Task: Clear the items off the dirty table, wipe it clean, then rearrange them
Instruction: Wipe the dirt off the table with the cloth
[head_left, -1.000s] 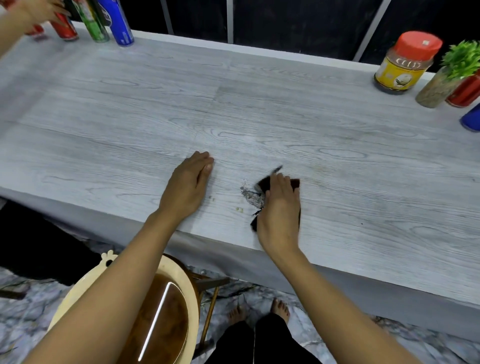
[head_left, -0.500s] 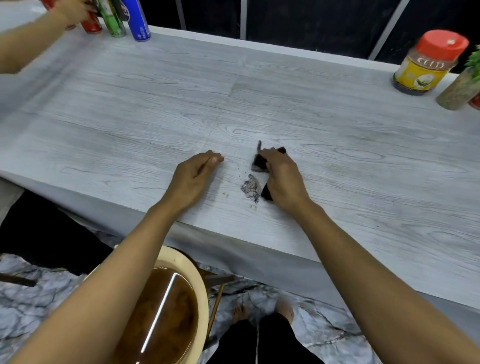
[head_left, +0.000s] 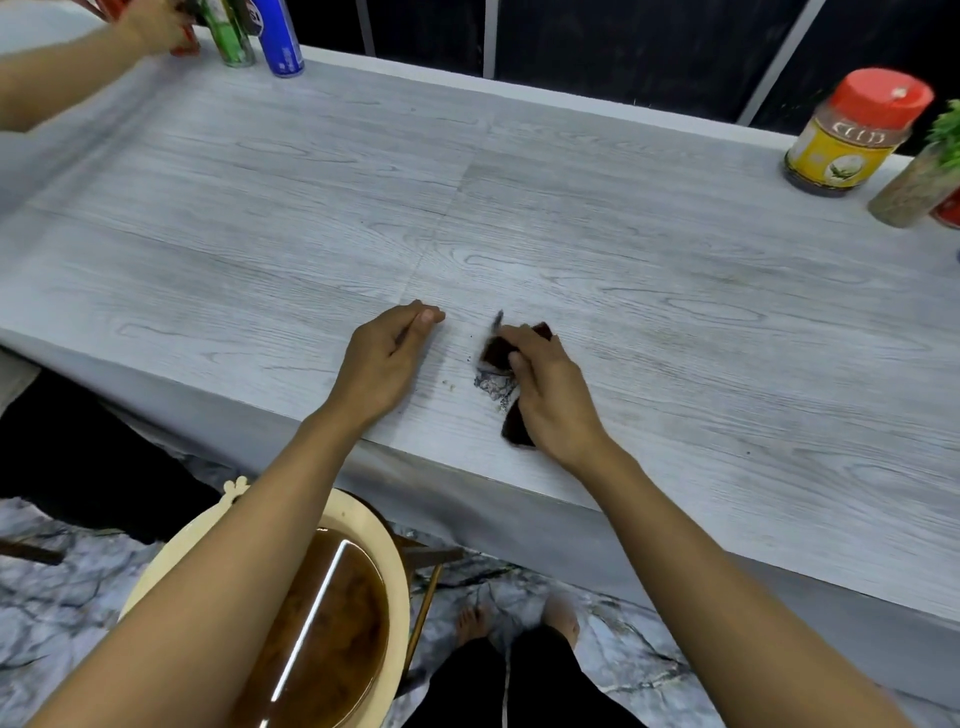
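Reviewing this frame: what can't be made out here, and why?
- Dark cloth, head view: mostly covered by the right hand.
- Red can, top left: hidden behind another person's hand.
- Plant pot: cut by the right edge.
- Jar label text: blurred.
- Crumbs: too small to identify.

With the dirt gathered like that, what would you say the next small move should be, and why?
Probably sweep the dark cloth under the right hand toward the table's near edge, pushing the grey dirt pile off. The pile lies just left of the cloth, close to that edge, and the left hand rests beside it.
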